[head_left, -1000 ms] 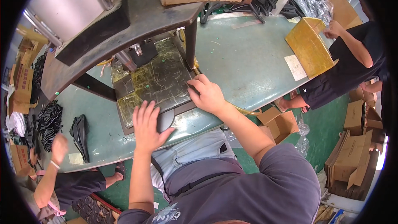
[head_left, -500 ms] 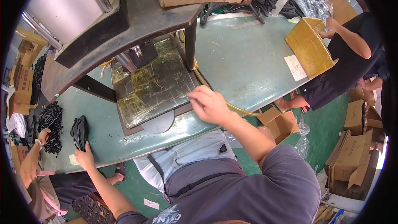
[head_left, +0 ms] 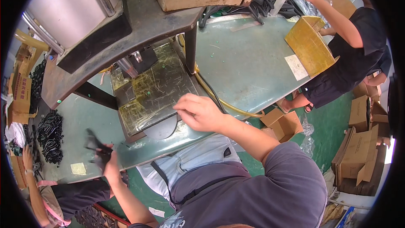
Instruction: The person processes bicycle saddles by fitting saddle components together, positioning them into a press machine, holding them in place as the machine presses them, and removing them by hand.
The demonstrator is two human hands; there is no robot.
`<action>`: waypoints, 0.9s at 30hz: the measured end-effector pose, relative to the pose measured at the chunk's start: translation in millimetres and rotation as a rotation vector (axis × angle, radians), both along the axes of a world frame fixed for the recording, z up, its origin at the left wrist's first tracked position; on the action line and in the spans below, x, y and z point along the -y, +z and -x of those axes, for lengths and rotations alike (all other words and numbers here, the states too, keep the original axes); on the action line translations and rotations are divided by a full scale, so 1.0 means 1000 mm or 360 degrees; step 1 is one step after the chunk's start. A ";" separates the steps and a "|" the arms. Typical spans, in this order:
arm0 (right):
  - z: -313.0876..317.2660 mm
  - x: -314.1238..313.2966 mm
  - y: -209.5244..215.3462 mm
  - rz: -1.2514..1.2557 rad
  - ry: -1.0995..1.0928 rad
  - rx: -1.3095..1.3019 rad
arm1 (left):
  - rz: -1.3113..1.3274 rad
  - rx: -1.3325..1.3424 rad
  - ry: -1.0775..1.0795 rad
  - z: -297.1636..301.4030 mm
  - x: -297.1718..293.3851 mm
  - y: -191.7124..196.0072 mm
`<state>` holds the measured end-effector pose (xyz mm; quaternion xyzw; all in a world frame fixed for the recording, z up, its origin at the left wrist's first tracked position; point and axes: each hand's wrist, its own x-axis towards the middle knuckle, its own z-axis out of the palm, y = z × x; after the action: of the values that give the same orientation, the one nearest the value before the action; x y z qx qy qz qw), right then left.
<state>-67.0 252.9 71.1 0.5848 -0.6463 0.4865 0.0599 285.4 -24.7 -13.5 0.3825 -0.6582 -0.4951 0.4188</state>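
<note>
**Black pieces lifted at the table's near-left edge**

Black pieces (head_left: 96,147) sit bunched in my left hand (head_left: 110,165), closed round them (blurred). My right hand (head_left: 201,112), fingers loosely curled and holding nothing, hovers over the near-right corner of the scratched press plate (head_left: 154,93).

Pale green table (head_left: 249,63); black parts (head_left: 96,147); yellow-scratched dark plate (head_left: 156,90).

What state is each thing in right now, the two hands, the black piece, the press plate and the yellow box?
left hand: closed around a black piece, lifted at the table edge.
black piece: gripped, blurred, shape unclear.
right hand: empty, fingers curled, hovering by the plate.
press plate: bare, scratched, nothing on it.
yellow box: open, tilted on the table.
</note>
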 end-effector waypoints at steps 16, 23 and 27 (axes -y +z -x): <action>-0.036 -0.009 0.000 -0.0274 0.0403 0.0081 | 0.1728 0.0550 -0.1413 0.188 -0.074 0.111; -0.032 -0.004 -0.003 -0.0230 0.0203 0.0109 | 0.1929 0.0670 -0.1211 0.202 -0.068 0.115; -0.012 0.010 -0.010 -0.0259 -0.0146 0.0124 | 0.1361 0.0651 -0.0608 0.209 -0.068 0.094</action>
<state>-54.7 243.1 61.0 0.5381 -0.7116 0.4516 0.0092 76.4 43.2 80.1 0.1390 -0.9286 -0.1642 0.3024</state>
